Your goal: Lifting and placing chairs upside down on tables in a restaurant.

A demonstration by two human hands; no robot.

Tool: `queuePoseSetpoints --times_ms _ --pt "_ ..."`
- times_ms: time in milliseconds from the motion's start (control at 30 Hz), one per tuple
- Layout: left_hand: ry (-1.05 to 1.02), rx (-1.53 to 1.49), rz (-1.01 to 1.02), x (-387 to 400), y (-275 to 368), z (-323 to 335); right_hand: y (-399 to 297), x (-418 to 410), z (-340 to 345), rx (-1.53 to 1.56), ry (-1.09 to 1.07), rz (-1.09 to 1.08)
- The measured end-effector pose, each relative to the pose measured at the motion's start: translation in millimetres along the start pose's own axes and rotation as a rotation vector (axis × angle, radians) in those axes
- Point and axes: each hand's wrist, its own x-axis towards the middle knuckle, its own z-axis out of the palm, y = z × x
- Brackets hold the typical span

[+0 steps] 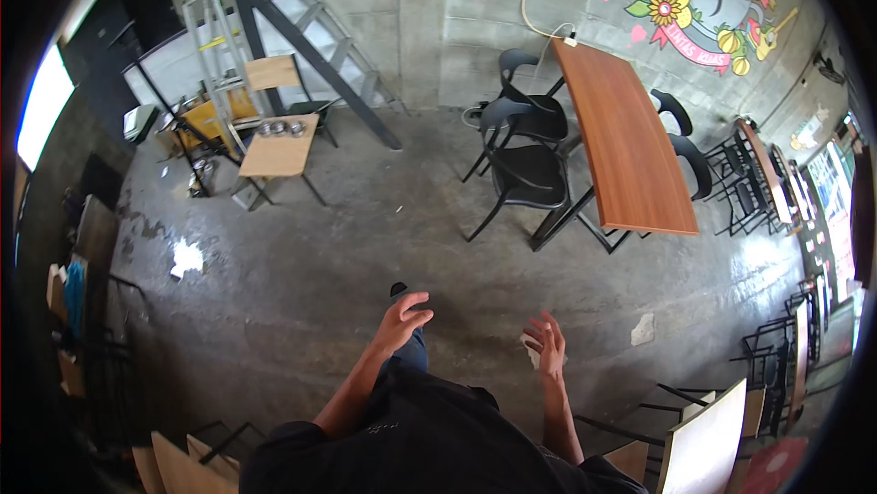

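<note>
My left hand is held out in front of my body, above my leg and the concrete floor. Its thumb and fingers are spread, with nothing between them. To the right, my right hand is raised with loosely parted fingers. A pale patch shows behind that hand; it looks like a mark on the floor, similar to another pale patch farther right. Ahead and to the right stands a long wooden-topped table on black metal legs. Black chairs stand along its near left side.
A wooden chair at the left carries several small metal containers on its seat. Behind it are a stepladder and a sloping dark steel beam. Wooden chair backs stand close behind me at the right and left.
</note>
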Motion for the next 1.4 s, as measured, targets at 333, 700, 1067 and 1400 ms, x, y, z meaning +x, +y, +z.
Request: queuePoseSetpoints --times_ms 333,700,1067,1400 --pt "-0.21 0.016 0.015 218.0 80.0 -65.9 -54.9 167.5 131.4 -0.027 -0.084 0.027" --pt "0.107 0.06 -0.049 324.4 131.9 -188.4 -105.6 358.3 254.1 -0.044 -0.223 -0.008" --pt "0.405 0.053 -0.255 411.0 150.4 -210.5 -60.7 619.5 251.6 -0.479 0.097 -0.045" --pt "0.573 0.078 -0.714 462.4 120.3 -242.3 117.9 783.3 216.6 -0.417 0.253 0.827"
